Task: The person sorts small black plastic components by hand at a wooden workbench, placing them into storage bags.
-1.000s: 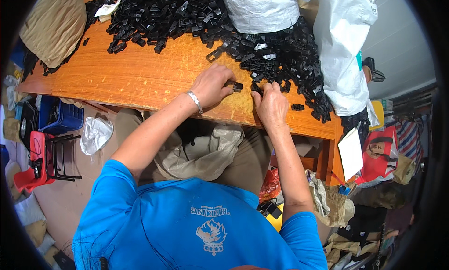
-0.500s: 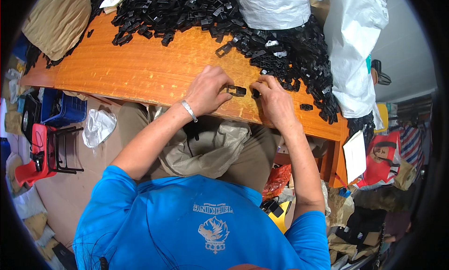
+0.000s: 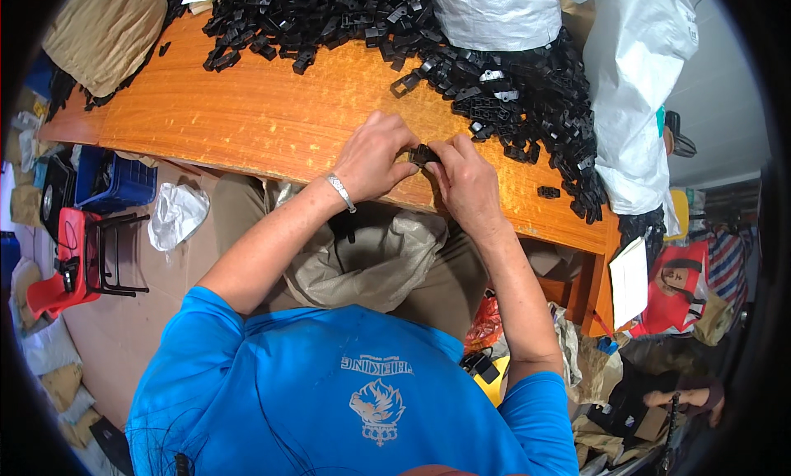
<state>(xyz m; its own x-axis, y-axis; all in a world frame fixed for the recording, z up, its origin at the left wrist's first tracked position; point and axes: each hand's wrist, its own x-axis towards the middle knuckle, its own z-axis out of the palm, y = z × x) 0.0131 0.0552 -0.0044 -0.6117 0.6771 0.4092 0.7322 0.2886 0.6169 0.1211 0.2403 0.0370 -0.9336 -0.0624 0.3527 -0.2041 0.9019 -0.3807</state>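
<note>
At the table's near edge, my left hand (image 3: 377,156) pinches one end of a small black plastic buckle-like part (image 3: 423,155). My right hand (image 3: 466,179) is closed at the other end, thumb and fingers pressed against it. The small black piece the right hand carried cannot be made out apart from it now. Beyond the hands spreads a large heap of similar black plastic parts (image 3: 329,18), running down the right side as well. One loose framed part (image 3: 404,84) lies at the heap's edge, and another small black part (image 3: 549,192) sits right of my right hand.
The orange wooden table (image 3: 239,113) ends close to my lap. White sacks (image 3: 630,89) stand at the right and back, with brown paper (image 3: 107,35) at the far left. A red chair (image 3: 72,270) and blue crate (image 3: 115,183) are on the left; another person's arm (image 3: 692,397) shows lower right.
My right hand has moved left, bringing its small black piece to the part in my left hand; the two hands now meet. Another person's arm has come into sight at lower right.
</note>
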